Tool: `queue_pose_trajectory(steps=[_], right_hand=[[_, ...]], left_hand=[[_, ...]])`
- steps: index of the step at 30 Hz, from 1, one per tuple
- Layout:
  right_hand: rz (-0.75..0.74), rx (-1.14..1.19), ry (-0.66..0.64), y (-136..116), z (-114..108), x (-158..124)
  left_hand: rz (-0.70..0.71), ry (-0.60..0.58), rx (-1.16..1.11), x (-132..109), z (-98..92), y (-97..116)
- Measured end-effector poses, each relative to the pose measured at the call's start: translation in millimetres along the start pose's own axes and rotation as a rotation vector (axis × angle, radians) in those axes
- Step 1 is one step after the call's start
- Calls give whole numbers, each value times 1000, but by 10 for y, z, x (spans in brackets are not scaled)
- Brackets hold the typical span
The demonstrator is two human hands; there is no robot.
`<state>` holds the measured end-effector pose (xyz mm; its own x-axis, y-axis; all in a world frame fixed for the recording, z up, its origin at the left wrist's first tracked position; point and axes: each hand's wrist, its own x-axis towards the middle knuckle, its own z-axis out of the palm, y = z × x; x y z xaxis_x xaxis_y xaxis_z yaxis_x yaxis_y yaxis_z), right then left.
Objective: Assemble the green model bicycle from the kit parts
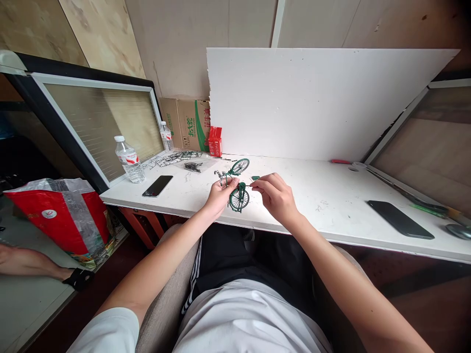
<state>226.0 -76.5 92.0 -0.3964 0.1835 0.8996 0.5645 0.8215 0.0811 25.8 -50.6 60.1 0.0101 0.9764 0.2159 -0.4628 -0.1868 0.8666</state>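
My left hand (221, 195) is closed around the middle of a small green model bicycle (240, 197), tilted above the table's front part. Its front wheel points to the back and its rear wheel towards me. To the right of the bicycle, my right hand (275, 195) pinches something thin and dark at the frame; too little of it shows to name it. A small green piece (255, 178) lies on the white table (312, 181) just behind my right hand.
Left on the table are a phone (157, 186), two water bottles (130, 160), black sprue frames (176, 158) and a bag of dark parts (192, 167). A red box (215, 141) stands before a carton (187, 125). Another phone (400, 219) lies right. A person's leg (31, 262) shows left.
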Motion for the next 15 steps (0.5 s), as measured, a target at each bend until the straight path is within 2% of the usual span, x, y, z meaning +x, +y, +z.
queue_pose_trajectory(steps=[4,9,15], right_hand=[[-44,-60,-21,-4,-3,-6],[-74,-61,-44,22,-3,-35],[-88,-65,-75,41,-5,-70]], left_hand=[[52,35,59,18,-21,-45],[142,-18,149,17,-23,-55],[218,-7,248,-19,-3,-28]])
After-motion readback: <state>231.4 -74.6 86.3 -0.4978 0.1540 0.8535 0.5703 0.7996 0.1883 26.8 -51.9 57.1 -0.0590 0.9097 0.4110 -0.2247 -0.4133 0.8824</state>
